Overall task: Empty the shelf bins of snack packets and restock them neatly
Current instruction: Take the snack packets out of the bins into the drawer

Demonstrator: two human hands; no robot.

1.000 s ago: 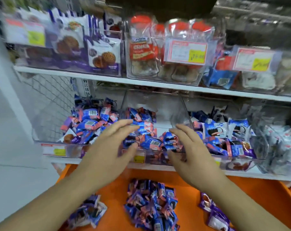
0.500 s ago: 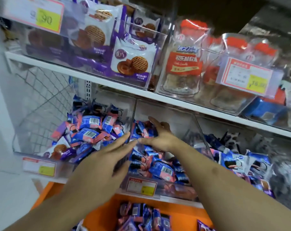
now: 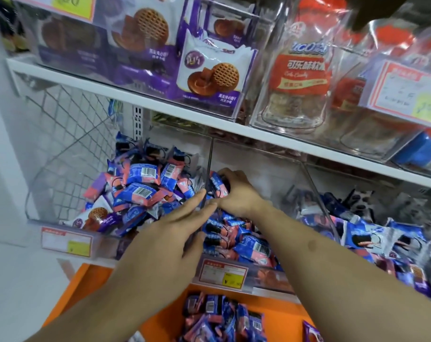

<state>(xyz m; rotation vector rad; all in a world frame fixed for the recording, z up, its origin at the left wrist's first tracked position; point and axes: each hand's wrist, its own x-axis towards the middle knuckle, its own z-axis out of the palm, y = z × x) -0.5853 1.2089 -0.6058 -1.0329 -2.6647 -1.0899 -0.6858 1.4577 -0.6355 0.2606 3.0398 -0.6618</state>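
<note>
1. Clearly the work is at its first part, I judge: the middle bin (image 3: 234, 275) holds many snack packets (image 3: 244, 245), and the left bin (image 3: 69, 240) and the right bin (image 3: 332, 233) are full too.
2. Some packets lie already on the orange surface (image 3: 91, 290) below the shelf, in a pile (image 3: 222, 317), so a part of the emptying seems done. The restocking is not started, as far as I can see.
3. The right hand (image 3: 236, 191) reaches deep into the middle bin, near its back. Its fingers are curled around one or two blue-and-pink packets (image 3: 218, 185); it holds them.
4. The left hand (image 3: 167, 240) is at the clear divider wall (image 3: 207, 169) between the left and middle bins. Its fingers (image 3: 197, 197) are straight and spread, and they hold nothing; they seem to touch the wall.
5. The packets are small, shiny, blue with pink ends, with barcodes on the backs. They lie mixed in every direction, not in rows.
6. In the left bin one purple waffle-biscuit packet (image 3: 96, 215) lies among the blue ones; it probably belongs to another place.
7. What is left: take out the other packets, then put all back in order.
</note>
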